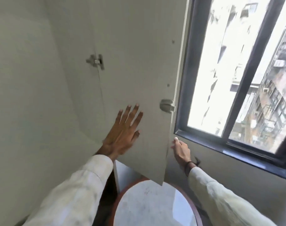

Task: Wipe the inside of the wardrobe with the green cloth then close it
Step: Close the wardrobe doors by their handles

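Door [135,75] is seen ajar, long axis vertical, free edge rightward by the window [236,79]; left hand [122,132] is laid flat, empty, on it; right hand [181,150], loosely curled, touches that edge; cloth not visible.

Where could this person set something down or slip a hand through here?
The round table below the wardrobe door shows a bare top. The left hand lies flat on the door; the right hand fills the narrow gap between the door's edge and the window wall.
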